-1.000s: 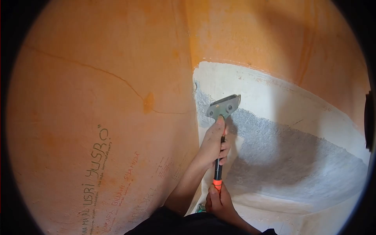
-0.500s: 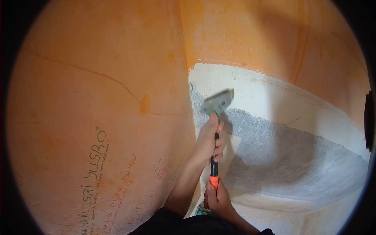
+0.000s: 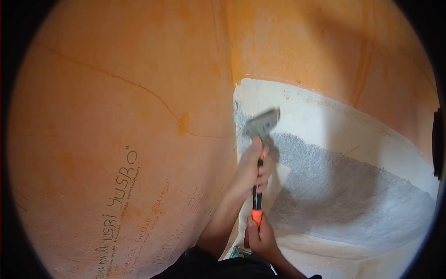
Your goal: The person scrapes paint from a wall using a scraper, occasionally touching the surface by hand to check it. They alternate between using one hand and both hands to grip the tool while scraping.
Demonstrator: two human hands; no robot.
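Observation:
A long-handled scraper (image 3: pixel 262 124) with a wide metal head and a black and orange handle is held against the wall, its head over the border of white and rough grey surface (image 3: pixel 320 162). My left hand (image 3: pixel 253 167) is closed round the upper handle just below the head, somewhat blurred. Lower down, my right hand (image 3: pixel 261 235) grips the orange end of the handle.
An orange wall (image 3: pixel 93 107) with a thin crack and handwriting fills the left side. More orange wall (image 3: pixel 297 37) lies above a white band (image 3: pixel 297 97). A dark object (image 3: pixel 437 144) stands at the right edge. Something green (image 3: pixel 239 252) shows beside my right forearm.
The view has shifted, so the wall and writing appear slightly farther right and the scraper a little farther right too. Both hands keep their grip on the handle.

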